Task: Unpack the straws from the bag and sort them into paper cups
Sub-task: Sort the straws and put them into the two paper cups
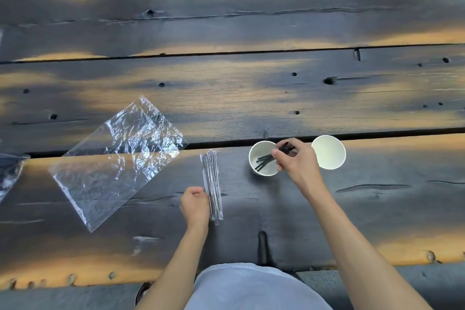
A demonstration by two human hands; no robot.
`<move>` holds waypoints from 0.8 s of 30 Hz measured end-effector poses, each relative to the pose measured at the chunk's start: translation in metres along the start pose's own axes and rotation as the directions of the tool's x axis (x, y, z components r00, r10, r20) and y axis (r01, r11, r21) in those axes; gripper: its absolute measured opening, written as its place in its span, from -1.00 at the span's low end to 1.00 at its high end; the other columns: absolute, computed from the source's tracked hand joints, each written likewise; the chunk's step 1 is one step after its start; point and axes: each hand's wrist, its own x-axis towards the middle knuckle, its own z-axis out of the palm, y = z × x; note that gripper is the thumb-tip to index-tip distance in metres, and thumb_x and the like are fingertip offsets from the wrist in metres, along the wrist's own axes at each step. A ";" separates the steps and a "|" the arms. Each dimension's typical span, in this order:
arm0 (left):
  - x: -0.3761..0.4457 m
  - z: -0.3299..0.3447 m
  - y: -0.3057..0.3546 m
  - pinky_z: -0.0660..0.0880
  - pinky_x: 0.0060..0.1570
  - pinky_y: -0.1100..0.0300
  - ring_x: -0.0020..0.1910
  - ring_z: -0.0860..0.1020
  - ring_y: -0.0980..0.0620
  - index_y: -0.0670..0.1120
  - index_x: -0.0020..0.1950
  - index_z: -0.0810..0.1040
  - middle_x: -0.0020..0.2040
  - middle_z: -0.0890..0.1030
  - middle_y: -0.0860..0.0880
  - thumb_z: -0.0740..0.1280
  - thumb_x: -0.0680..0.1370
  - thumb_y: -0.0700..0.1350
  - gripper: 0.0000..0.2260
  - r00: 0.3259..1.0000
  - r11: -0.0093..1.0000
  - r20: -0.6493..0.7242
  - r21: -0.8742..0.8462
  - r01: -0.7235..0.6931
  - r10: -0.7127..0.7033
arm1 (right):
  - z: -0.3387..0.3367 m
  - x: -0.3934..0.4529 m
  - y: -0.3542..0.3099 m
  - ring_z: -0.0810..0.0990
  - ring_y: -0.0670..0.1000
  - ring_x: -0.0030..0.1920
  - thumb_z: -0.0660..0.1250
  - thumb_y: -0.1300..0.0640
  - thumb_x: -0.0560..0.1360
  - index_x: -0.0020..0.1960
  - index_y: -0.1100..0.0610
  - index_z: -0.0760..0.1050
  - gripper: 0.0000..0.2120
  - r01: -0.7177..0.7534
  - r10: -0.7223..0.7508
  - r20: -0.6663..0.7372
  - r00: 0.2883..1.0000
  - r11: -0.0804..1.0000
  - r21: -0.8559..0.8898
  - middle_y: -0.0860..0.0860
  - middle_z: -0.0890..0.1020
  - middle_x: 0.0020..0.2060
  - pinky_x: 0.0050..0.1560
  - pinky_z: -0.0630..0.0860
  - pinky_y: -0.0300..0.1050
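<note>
Two white paper cups stand side by side on the dark wooden table. The left cup (256, 151) has several black straws (263, 161) leaning in it. My right hand (298, 161) pinches the upper ends of these straws above that cup's rim. The right cup (329, 152) looks empty. A bundle of clear-wrapped straws (212, 184) lies on the table left of the cups. My left hand (195, 205) rests closed against the near end of that bundle, gripping it. The emptied clear plastic bag (118, 158) lies flat further left.
A second crumpled plastic bag (10, 173) shows at the left edge. The table's near edge (251, 270) runs just in front of my body. Wide gaps run between the planks behind the cups.
</note>
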 end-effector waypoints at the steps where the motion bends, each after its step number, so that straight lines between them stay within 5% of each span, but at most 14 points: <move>1: -0.001 0.002 0.001 0.48 -0.09 0.14 -0.04 0.60 -0.19 -0.10 -0.12 0.54 -0.19 0.63 -0.10 0.27 0.53 -0.30 -0.87 1.000 0.999 -0.014 0.050 -0.007 0.008 | -0.001 0.000 0.000 0.58 0.00 -0.49 0.46 0.21 0.44 -0.08 0.15 0.60 -0.92 0.007 -0.007 -0.003 1.000 1.000 -0.007 0.10 0.67 -0.29 -0.22 0.60 0.04; 3: 0.000 0.006 0.005 0.37 -0.08 0.18 0.04 0.56 -0.17 -0.14 -0.02 0.55 -0.14 0.60 -0.07 0.35 0.53 -0.25 -0.94 0.999 0.988 -0.005 0.154 -0.032 0.033 | -0.006 -0.002 -0.002 0.58 0.01 -0.48 0.47 0.19 0.46 -0.03 0.14 0.59 -0.88 0.012 -0.012 -0.031 0.999 1.000 0.022 0.18 0.66 -0.19 -0.28 0.59 -0.03; 6: 0.002 0.014 0.007 0.35 -0.03 0.09 0.13 0.50 -0.18 -0.20 0.16 0.50 0.12 0.53 -0.17 0.46 0.51 -0.10 -0.69 0.995 0.938 0.051 0.330 -0.101 0.089 | -0.016 -0.010 -0.005 0.55 -0.05 -0.48 0.44 0.22 0.49 0.06 0.11 0.55 -0.83 0.042 -0.004 -0.183 0.983 0.978 0.207 0.10 0.64 -0.21 -0.43 0.51 -0.23; 10: 0.002 0.026 0.010 0.42 -0.05 0.00 0.09 0.52 -0.21 -0.17 0.14 0.43 0.11 0.50 -0.16 0.50 0.48 -0.04 -0.62 0.988 0.880 0.098 0.450 -0.152 0.121 | -0.043 -0.022 -0.004 0.45 -0.06 -0.57 0.31 0.14 0.50 -0.15 0.05 0.53 -0.94 0.108 0.062 -0.435 0.898 0.929 0.354 -0.08 0.60 -0.43 -0.58 0.35 -0.21; 12: 0.003 0.029 0.013 0.51 -0.07 -0.05 -0.03 0.55 -0.19 -0.14 0.04 0.44 0.04 0.55 -0.15 0.48 0.51 -0.10 -0.74 0.989 0.868 0.092 0.475 -0.144 0.114 | -0.054 -0.029 0.002 0.35 -0.03 -0.62 0.31 0.10 0.46 -0.23 0.07 0.52 -0.89 0.056 0.059 -0.302 0.952 0.932 0.357 -0.02 0.55 -0.51 -0.59 0.27 -0.26; 14: 0.006 0.030 0.016 0.51 -0.14 -0.01 -0.13 0.52 -0.16 -0.13 -0.06 0.47 -0.05 0.54 -0.12 0.45 0.53 -0.17 -0.84 0.993 0.871 0.083 0.479 -0.113 0.083 | -0.060 -0.035 0.009 0.29 -0.02 -0.63 0.37 0.06 0.42 -0.24 0.10 0.53 -0.88 -0.068 0.065 0.021 0.998 0.917 0.392 0.14 0.55 -0.42 -0.58 0.23 -0.30; 18: 0.008 0.033 0.016 0.44 -0.26 0.07 -0.23 0.49 -0.16 -0.17 -0.19 0.50 -0.21 0.44 -0.04 0.37 0.52 -0.23 -0.90 0.990 0.837 0.105 0.530 -0.134 0.092 | -0.054 -0.041 0.021 0.31 -0.02 -0.58 0.43 0.09 0.43 -0.21 0.19 0.57 -0.84 -0.385 0.208 0.577 0.790 0.900 0.202 0.29 0.55 -0.29 -0.62 0.22 -0.31; 20: 0.009 0.033 0.016 0.41 -0.28 0.09 -0.26 0.47 -0.14 -0.13 -0.23 0.48 -0.29 0.36 0.01 0.38 0.49 -0.25 -0.87 0.991 0.840 0.103 0.526 -0.130 0.089 | -0.033 -0.047 0.028 0.35 -0.04 -0.56 0.38 0.14 0.50 -0.17 0.21 0.57 -0.86 -0.400 0.304 0.627 0.718 0.916 0.014 0.18 0.63 -0.25 -0.62 0.23 -0.29; 24: 0.019 0.027 0.014 0.42 -0.35 0.17 -0.34 0.49 -0.10 -0.15 -0.33 0.50 -0.32 0.52 -0.07 0.43 0.41 -0.28 -0.84 0.988 0.901 0.152 0.424 -0.094 0.031 | 0.019 -0.057 0.043 0.43 -0.07 -0.51 0.29 0.27 0.55 -0.15 0.16 0.53 -0.88 -0.328 0.430 0.571 0.700 0.903 -0.278 0.06 0.61 -0.26 -0.54 0.34 -0.21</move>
